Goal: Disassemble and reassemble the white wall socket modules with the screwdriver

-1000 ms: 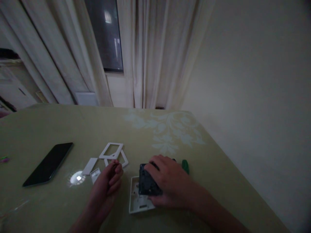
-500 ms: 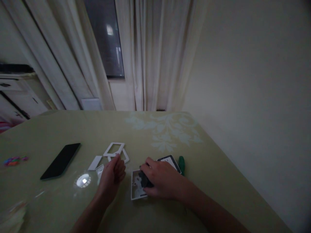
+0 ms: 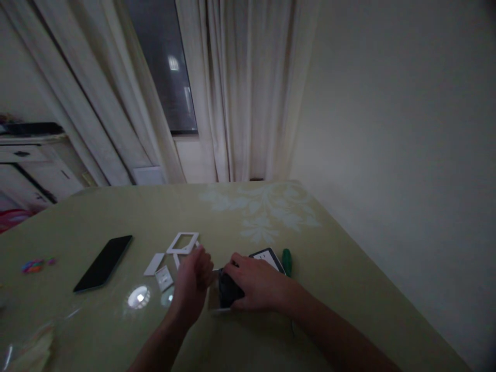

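Right hand (image 3: 251, 283): partly closed, gripping a black plastic block (image 3: 229, 290) from above; fingers bent over its far side, thumb low along the near side. Left hand (image 3: 194, 276): fingers curled in, thumb uppermost, just left of the block. Whether anything is pinched inside the left fingers, or whether they touch the work, cannot be told.

Black block: in the middle of the near part of the desk (image 3: 248, 217), at a shallow white box (image 3: 213, 299) whose left and near edges show; whether seated in it or held just above is unclear. The block's exposed end points left, toward the left hand. Its right part is covered by the right hand, so the long axis cannot be read. Surface dark, matt, box-shaped.

Beyond the right hand: a white socket plate (image 3: 267, 257) with dark rim and black slots, lying askew; just right of it, a green screwdriver handle (image 3: 287, 262), rounded, its length running away from the person.

Beyond and left of the left hand: a white rectangular frame (image 3: 171, 248) with open centre, a flat white panel (image 3: 154, 264) and a small squarish white piece (image 3: 164, 278), all plastic-looking. Farther left, a black glossy tablet (image 3: 104, 263), long axis slanting away to the right. Desk surface smooth, greenish, reflective, with a pale floral pattern at its far right.
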Demonstrator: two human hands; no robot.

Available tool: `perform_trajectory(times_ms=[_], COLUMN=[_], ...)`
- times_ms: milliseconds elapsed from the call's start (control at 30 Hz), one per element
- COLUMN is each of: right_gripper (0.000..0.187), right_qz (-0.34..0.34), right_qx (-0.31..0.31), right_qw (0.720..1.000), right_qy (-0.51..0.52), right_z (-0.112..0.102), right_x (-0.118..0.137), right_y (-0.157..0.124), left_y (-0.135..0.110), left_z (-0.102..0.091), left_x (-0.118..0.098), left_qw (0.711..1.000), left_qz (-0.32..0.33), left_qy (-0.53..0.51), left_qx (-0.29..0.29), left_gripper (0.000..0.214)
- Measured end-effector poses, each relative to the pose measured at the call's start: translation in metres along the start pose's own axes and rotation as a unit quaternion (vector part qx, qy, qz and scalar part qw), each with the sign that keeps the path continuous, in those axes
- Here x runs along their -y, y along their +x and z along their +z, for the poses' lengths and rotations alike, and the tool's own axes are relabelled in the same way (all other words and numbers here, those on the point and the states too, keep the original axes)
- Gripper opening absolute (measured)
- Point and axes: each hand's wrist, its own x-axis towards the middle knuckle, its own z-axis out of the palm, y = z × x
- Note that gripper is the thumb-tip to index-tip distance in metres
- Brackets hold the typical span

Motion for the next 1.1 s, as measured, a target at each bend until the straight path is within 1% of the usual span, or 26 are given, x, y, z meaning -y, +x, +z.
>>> perform_trajectory(times_ms=[67, 133, 233, 333, 433, 533, 600, 633, 700, 733, 767, 800, 833, 900, 967, 1033, 1100], right_gripper=[0.06, 0.061, 0.058, 0.051, 0.047, 0.051, 0.054, 0.055, 0.056, 0.057, 0.057, 0.057, 0.056, 0.059, 0.064, 0.067, 0.066], right_qz=[-0.004, -0.007, -0.006, -0.007, -0.009, -0.009, -0.007, -0.007, -0.007, -0.008, -0.009, -0.009, -0.009, -0.007, -0.006, -0.005, -0.002], right_qx=[0.005, 0.007, 0.007, 0.01, 0.013, 0.016, 0.021, 0.023, 0.025, 0.025, 0.026, 0.026, 0.027, 0.027, 0.027, 0.027, 0.028], right_qw=[1.0, 1.0, 1.0, 1.0, 1.0, 1.0, 1.0, 0.999, 0.999, 0.999, 0.999, 0.999, 0.999, 0.999, 1.0, 1.0, 1.0], right_qy=[0.005, 0.011, 0.017, 0.022, 0.024, 0.022, 0.021, 0.021, 0.022, 0.024, 0.024, 0.024, 0.024, 0.019, 0.01, 0.001, -0.005], right_z=[0.0, -0.001, -0.003, -0.003, -0.004, -0.005, -0.005, -0.005, -0.004, -0.003, -0.003, -0.002, -0.001, 0.0, 0.001, 0.001, 0.002], right_x=[-0.001, -0.001, -0.002, -0.002, -0.001, -0.001, -0.001, -0.002, -0.002, -0.002, -0.002, -0.003, -0.003, -0.002, -0.001, 0.001, 0.002], right_y=[-0.001, -0.002, -0.003, -0.003, -0.004, -0.004, -0.003, -0.002, -0.001, -0.001, 0.0, 0.0, 0.0, 0.0, 0.0, 0.0, 0.001], left_y=[-0.007, -0.014, -0.023, -0.03, -0.034, -0.029, -0.015, -0.003, 0.028, 0.046, 0.065, 0.083, 0.1, 0.127, 0.144, 0.154, 0.159], left_z=[0.007, 0.008, 0.003, -0.003, -0.006, -0.011, -0.018, -0.022, -0.034, -0.041, -0.048, -0.055, -0.061, -0.073, -0.082, -0.088, -0.095], left_x=[0.011, 0.019, 0.022, 0.022, 0.023, 0.023, 0.021, 0.019, 0.012, 0.008, 0.003, -0.002, -0.007, -0.013, -0.015, -0.013, -0.01], left_qw=[0.998, 0.993, 0.979, 0.967, 0.961, 0.963, 0.966, 0.967, 0.965, 0.96, 0.954, 0.945, 0.934, 0.903, 0.863, 0.817, 0.764], left_qz=[0.014, 0.041, 0.078, 0.1, 0.117, 0.129, 0.133, 0.134, 0.13, 0.122, 0.109, 0.092, 0.074, 0.048, 0.029, 0.02, 0.029], left_qy=[0.051, 0.104, 0.172, 0.212, 0.23, 0.229, 0.22, 0.217, 0.227, 0.245, 0.272, 0.304, 0.34, 0.418, 0.497, 0.571, 0.643], left_qx=[0.02, 0.038, 0.075, 0.104, 0.099, 0.061, 0.028, 0.011, -0.028, -0.048, -0.066, -0.077, -0.086, -0.092, -0.088, -0.072, -0.049], left_gripper=[0.063, 0.062, 0.056, 0.057, 0.06, 0.062, 0.067, 0.07, 0.07, 0.067, 0.057, 0.04, 0.032, 0.034, 0.037, 0.037, 0.037])
